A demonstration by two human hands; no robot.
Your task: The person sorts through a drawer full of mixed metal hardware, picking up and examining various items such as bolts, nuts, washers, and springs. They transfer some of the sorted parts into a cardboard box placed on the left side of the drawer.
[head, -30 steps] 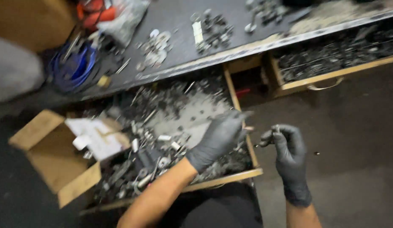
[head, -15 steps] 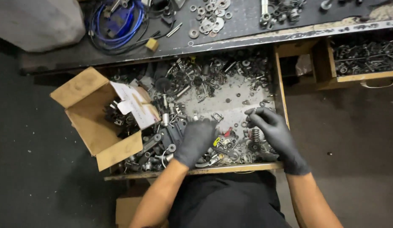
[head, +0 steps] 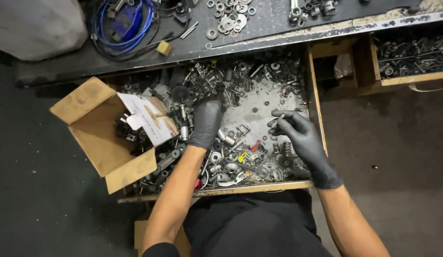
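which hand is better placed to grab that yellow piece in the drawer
Probably the right hand: it hovers just right of the yellow piece, while the left hand reaches farther back among the metal parts.

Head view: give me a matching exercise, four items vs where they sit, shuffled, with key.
Items:
1. cardboard box
2. blue cable coil
3. left hand
4. right hand

Places:
A. on the bench top, upper left
B. in the open drawer's middle, reaching into the metal parts
C. at the drawer's left end, flaps open
D. near the drawer's right wall, fingertips pinched on a small part

Pairs: 1-C, 2-A, 3-B, 4-D
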